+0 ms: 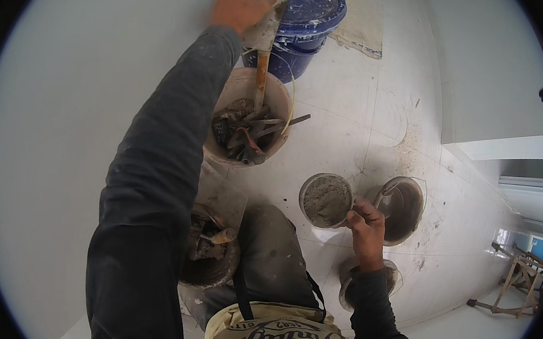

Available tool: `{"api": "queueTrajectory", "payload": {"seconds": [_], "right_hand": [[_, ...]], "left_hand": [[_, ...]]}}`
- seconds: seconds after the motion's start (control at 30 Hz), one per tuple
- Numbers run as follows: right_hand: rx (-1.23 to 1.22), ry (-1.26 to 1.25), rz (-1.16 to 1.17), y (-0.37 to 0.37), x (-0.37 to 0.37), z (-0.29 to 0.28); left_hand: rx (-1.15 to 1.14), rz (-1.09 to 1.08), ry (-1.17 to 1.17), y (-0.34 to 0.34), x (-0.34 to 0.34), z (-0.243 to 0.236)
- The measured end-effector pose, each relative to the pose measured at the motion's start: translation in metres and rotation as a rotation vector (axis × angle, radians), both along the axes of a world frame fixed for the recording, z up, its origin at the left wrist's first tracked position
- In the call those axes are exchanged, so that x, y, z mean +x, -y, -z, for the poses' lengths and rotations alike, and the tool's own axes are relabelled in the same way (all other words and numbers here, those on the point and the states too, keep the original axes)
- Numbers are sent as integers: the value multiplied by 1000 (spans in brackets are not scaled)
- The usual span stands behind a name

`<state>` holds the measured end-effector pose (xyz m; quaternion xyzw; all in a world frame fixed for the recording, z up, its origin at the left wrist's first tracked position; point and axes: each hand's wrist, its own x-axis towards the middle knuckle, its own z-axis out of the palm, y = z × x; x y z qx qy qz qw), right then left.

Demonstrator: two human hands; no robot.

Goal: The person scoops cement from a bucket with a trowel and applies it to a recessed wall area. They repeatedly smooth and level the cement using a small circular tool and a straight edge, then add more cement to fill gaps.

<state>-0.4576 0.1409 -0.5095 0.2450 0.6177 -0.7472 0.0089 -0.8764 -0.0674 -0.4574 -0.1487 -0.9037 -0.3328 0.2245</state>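
Note:
My right hand (367, 232) is closed on the rim of a small round tub (304, 200) filled with grey, rough-topped mortar (328, 198). It holds the tub above the tiled floor. My left arm reaches far forward, and my left hand (238, 7) is over a flat grey blade (268, 26) with a wooden handle (261, 71). The handle stands down in a pale bucket (282, 98) of tools. My left hand is smeared and partly cut off at the top edge, so its grip is unclear.
Blue lidded buckets (298, 59) stand beyond the tool bucket. An open bucket (417, 202) is right of the tub; another (391, 275) sits beneath my right forearm. By my left leg is a mortar bucket (209, 273) with a wooden-handled tool (222, 236). A wooden stand (516, 284) is far right.

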Motion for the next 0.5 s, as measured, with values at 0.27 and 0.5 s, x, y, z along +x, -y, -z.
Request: {"api": "queueTrajectory", "payload": {"seconds": [0.27, 0.5], "right_hand": [[44, -126, -313, 47, -5, -45], [-136, -79, -1048, 185, 29, -46]], "left_hand": [[813, 349, 796, 106, 354, 3], [1572, 122, 659, 185, 576, 27]]}}
